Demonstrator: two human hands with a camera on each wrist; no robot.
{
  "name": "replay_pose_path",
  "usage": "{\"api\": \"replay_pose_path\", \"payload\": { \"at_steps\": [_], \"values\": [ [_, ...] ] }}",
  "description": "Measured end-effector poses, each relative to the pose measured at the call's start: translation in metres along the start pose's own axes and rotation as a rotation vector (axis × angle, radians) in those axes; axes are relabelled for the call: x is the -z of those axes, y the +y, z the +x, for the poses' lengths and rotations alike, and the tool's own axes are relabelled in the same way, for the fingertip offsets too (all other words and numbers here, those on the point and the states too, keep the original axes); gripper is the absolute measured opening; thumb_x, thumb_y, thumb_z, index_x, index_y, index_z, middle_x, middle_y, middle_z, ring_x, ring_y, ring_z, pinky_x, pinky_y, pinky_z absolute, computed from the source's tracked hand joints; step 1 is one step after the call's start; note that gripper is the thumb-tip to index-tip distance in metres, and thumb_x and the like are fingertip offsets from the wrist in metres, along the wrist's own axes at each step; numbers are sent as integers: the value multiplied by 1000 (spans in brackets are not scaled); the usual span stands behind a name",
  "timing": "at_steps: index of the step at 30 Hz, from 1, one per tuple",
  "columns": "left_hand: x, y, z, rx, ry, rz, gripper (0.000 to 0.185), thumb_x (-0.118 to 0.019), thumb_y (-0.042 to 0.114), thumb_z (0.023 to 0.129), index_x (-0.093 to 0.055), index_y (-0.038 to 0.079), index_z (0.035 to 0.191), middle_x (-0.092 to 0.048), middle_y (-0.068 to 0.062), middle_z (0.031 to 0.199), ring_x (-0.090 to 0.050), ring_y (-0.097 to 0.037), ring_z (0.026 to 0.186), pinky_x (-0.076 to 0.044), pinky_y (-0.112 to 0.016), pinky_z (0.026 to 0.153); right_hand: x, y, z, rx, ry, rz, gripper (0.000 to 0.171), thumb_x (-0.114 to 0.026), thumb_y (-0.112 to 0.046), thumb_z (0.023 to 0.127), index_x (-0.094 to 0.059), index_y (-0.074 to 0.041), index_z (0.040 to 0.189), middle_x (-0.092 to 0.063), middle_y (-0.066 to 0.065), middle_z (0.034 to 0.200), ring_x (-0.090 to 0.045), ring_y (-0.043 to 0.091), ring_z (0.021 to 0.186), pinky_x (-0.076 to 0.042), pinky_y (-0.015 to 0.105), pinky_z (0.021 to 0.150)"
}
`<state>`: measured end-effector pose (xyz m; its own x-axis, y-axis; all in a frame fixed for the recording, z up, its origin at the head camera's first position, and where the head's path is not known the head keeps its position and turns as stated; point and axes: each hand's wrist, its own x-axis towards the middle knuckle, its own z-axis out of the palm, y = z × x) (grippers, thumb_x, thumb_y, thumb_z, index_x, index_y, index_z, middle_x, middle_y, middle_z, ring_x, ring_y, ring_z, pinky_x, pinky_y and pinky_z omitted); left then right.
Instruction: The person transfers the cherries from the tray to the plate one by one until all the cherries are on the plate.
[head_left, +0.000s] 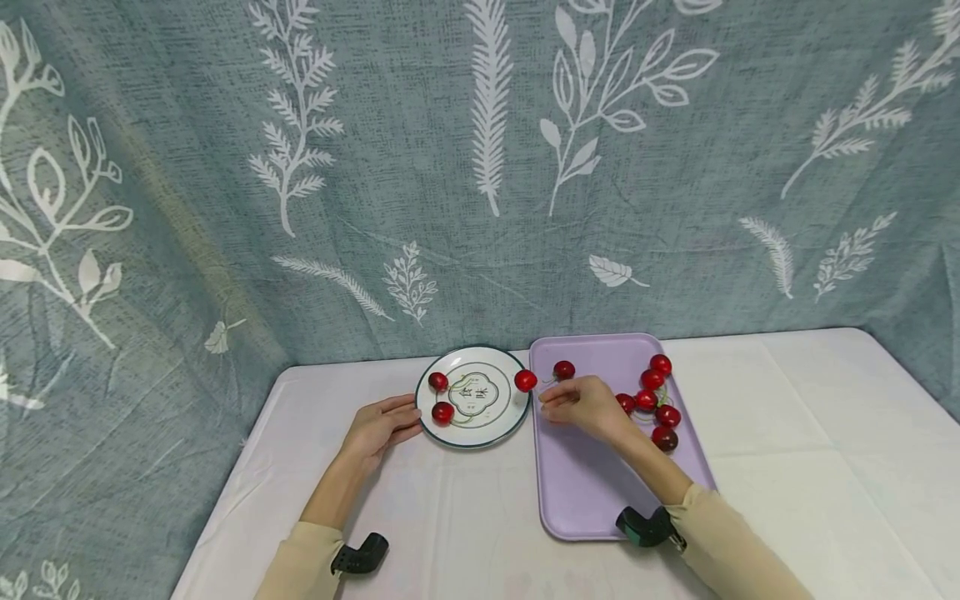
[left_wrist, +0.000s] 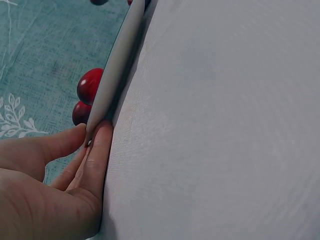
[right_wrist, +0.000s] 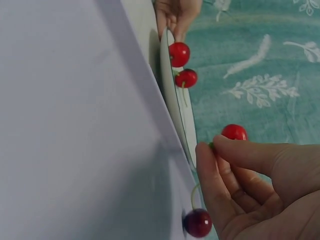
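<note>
On a white table (head_left: 787, 433) before a leaf-print cloth, the right hand (head_left: 581, 407) pinches a cherry (head_left: 526, 381) by its stem at the plate (head_left: 501, 423) rim, the relaxed left hand (head_left: 378, 427) steadies the plate; two cherries (head_left: 441, 397) are plated, six remain on the tray (head_left: 592, 492).

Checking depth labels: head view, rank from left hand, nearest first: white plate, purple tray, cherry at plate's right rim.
1. Round white plate, its left rim touching the left hand.
2. Red cherry at the plate's right rim, by the right hand's fingertips.
3. Purple plastic tray, right of the plate.
</note>
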<state>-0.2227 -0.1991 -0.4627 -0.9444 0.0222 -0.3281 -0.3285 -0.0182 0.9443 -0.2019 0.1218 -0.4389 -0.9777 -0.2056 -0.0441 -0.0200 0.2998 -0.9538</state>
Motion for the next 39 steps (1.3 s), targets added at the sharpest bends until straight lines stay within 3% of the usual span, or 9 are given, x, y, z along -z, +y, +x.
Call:
{"api": "replay_pose_path", "payload": {
  "at_steps": [9,17,23,32,39],
  "values": [
    [1,0,-1,6,-1,-3,46,-55,-7,96,-43,-12,139,-48,-33,137,-68,-11,87,-59,-25,83,-22,-1,11,37,-5,-38,19,-73,6,81,-70,13,99,-72,17,83,-67,13,72,-63,29,69],
    [-1,-1,0,10,-1,-10,45,-56,-7,95,-45,-12,138,-51,-31,134,-68,-11,87,-60,-25,82,-41,-8,18,95,-25,-114,15,-72,6,82,-73,9,96,-72,15,81,-64,10,68,-56,20,60],
    [-1,-2,1,2,-4,1,45,-56,-6,95,-45,-12,138,-52,-31,134,-68,-12,89,-59,-25,83,-53,-11,25,113,-40,-98,14,-71,5,83,-73,9,96,-72,13,80,-61,9,68,-54,17,60],
    [0,1,1,6,-1,19,45,-57,-5,95,-46,-11,138,-51,-31,135,-67,-12,91,-59,-26,84,-67,-8,35,177,4,-100,13,-72,7,82,-74,7,95,-72,14,81,-60,8,68,-52,15,58],
    [0,2,0,-2,-8,22,44,-56,-5,96,-45,-12,138,-50,-31,136,-67,-12,91,-59,-26,84,-79,-9,39,161,37,-118,10,-73,7,82,-76,4,92,-72,11,79,-58,6,66,-50,14,56]
  ]
}}
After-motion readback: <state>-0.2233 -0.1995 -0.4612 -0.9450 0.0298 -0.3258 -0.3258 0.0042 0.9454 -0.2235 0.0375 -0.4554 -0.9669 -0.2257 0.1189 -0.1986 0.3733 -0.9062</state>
